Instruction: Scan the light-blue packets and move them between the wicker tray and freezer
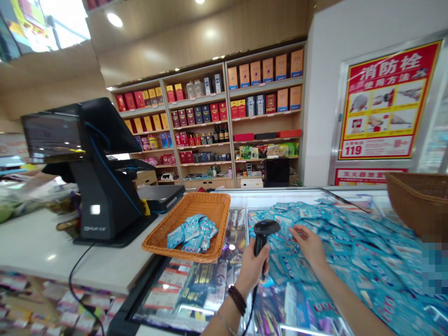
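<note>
My left hand (254, 266), with a dark beaded bracelet at the wrist, is wrapped round the handle of a black barcode scanner (266, 227). The scanner stands upright, its cable hanging down past my wrist. To its right, my right hand (310, 245) pinches the edge of a small blue packet (284, 221) between thumb and fingers, in front of the scanner's head. Beneath and around that hand spreads a large heap of blue packets (371, 256) on the glass counter. An orange-brown wicker basket (222, 219) on the left holds several more blue packets (194, 233).
A black checkout terminal (112, 186) stands on the white counter (31, 252) at left, beside a dark flat device (161, 197). Another brown basket (409, 200) is at the right edge. Goods lie under the counter glass (210, 308). Shelves of boxes (199, 100) line the back wall.
</note>
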Demonstrator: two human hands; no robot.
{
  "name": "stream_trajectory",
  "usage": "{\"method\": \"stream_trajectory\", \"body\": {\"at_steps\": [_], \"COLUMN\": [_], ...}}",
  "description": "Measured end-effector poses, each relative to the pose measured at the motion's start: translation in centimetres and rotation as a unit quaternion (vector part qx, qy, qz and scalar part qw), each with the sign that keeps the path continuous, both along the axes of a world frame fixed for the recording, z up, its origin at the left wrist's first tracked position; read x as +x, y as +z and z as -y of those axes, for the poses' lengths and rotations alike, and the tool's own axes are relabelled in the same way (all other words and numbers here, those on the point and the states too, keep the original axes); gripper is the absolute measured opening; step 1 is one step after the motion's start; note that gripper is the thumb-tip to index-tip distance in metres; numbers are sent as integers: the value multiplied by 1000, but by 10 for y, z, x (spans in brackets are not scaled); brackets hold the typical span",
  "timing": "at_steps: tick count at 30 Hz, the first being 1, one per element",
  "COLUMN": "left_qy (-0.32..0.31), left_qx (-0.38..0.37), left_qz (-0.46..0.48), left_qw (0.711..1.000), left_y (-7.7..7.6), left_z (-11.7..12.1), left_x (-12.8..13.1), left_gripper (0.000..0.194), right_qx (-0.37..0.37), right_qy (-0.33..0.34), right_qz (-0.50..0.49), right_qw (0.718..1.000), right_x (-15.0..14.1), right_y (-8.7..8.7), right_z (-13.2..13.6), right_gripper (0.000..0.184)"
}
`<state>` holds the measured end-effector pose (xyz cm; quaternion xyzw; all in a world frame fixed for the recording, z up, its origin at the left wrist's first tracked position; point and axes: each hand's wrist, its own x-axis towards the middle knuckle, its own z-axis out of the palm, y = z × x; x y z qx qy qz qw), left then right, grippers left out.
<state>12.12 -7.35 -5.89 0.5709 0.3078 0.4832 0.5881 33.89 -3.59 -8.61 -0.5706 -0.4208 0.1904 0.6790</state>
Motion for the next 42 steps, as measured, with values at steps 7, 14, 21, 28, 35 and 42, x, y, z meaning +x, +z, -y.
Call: {"method": "stream_trajectory", "body": {"at_steps": [7, 14, 21, 28, 35, 42], "left_qy": [7, 101, 213, 330, 390, 380], "left_qx": [1, 10, 45, 38, 28, 36], "left_qz": [39, 58, 65, 42, 45, 15], "left_qw": [999, 993, 974, 942, 919, 924], "left_y": [5, 27, 64, 57, 37, 33], "left_z": [-1, -17, -18, -1, 12, 16], "left_x": [-2, -44, -135, -203, -240, -227], "left_gripper": [66, 65, 61, 65, 63, 63], "right_qx": [-10, -23, 2, 15, 31, 54], "right_qy": [7, 66, 137, 259, 284, 223], "right_qz": [7, -28, -65, -47, -38, 0], "right_qw": [1000, 997, 988, 965, 958, 973], "right_x": [-5, -23, -100, -197, -247, -190], "right_y": [3, 23, 62, 64, 46, 35], "right_z": [-2, -29, -60, -100, -113, -102], "right_gripper": [49, 38, 40, 36, 37, 34]}}
